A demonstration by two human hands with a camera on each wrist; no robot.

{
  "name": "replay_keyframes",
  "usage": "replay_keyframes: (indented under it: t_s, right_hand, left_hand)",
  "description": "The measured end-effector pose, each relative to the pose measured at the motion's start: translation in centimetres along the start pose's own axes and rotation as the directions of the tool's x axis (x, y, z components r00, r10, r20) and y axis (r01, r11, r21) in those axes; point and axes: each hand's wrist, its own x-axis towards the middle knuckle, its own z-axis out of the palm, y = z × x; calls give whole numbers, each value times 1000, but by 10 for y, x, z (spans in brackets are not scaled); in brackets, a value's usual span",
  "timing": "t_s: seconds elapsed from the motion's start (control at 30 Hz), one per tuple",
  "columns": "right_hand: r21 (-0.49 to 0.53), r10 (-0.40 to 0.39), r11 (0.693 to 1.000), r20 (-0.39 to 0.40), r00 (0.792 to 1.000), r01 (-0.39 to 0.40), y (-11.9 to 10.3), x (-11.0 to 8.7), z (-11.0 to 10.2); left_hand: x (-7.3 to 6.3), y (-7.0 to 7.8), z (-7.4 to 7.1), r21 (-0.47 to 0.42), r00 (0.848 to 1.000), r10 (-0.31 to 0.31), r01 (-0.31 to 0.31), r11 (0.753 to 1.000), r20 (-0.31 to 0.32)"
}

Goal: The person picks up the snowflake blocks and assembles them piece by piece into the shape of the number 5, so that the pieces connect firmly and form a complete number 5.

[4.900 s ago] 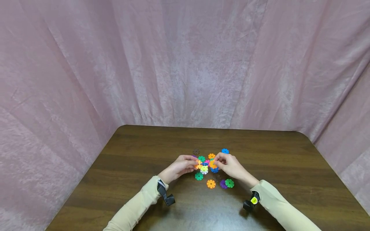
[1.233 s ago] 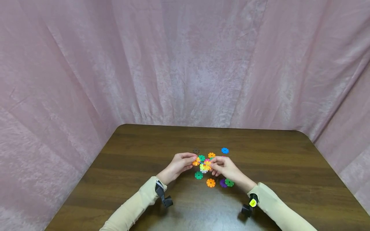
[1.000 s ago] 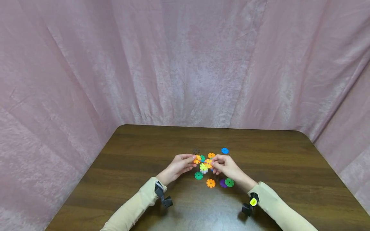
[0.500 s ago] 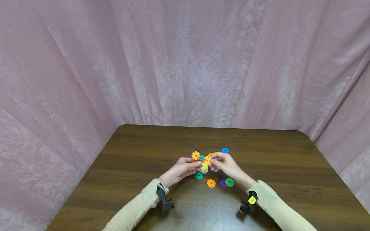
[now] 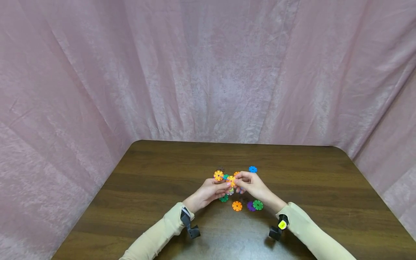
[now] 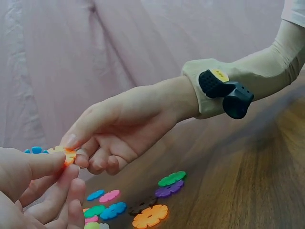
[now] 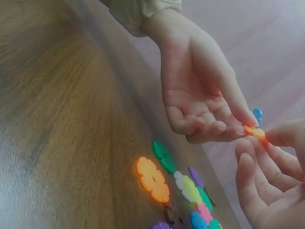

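My left hand and right hand meet above the tabletop, both pinching an orange notched building disc between thumb and fingers. A blue disc sits edge-on against it and links it to another orange disc at the far left end. In the right wrist view the held orange disc shows only as a sliver between the two thumbs. Below the hands lie loose discs: a green disc, an orange disc and a yellow disc, partly covered by the hands in the head view.
A purple disc overlaps a green disc nearer the front right. At the back lies a blue disc. A dark brown disc blends into the wooden table. A pink curtain hangs around the table.
My left hand has gone from the left orange disc to the right one, which the right hand keeps pinching. The joined discs have lifted and moved slightly left; loose discs stay put.
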Motion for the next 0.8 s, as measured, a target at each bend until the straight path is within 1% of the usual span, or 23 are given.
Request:
replay_keyframes:
  t_s: [0.17,0.27,0.33,0.47,0.53,0.63,0.73,0.8]
  right_hand:
    - [-47,8,999,32,999,-6,2,-3,-2]
    - [-99,-6,995,73,997,13,4,-4,-4]
    - [-149,-26,988,110,994,42,7,-5,-4]
    - [-260,-60,960,177,982,105,9,-7,-4]
    - [-313,-59,942,203,977,122,10,-9,-4]
    - [-369,-47,920,230,972,132,11,-10,-4]
    - [-421,-19,899,234,972,119,11,-10,-4]
    - [-462,-6,879,239,971,119,11,-10,-3]
  left_hand:
    - [-1,1,-3,-5,1000,3,-3,1000,-29]
    - [-2,2,-5,-11,999,5,-5,1000,-47]
    - [-2,2,-6,-13,999,5,-6,1000,-54]
    - [-2,2,-7,-24,998,8,-9,1000,-65]
    - [-2,2,-7,-29,997,7,-9,1000,-71]
    - [-2,2,-7,-34,997,9,-11,999,-76]
    - [-3,2,-6,-40,997,10,-13,999,-71]
    - [-3,2,-7,-44,998,11,-14,999,-69]
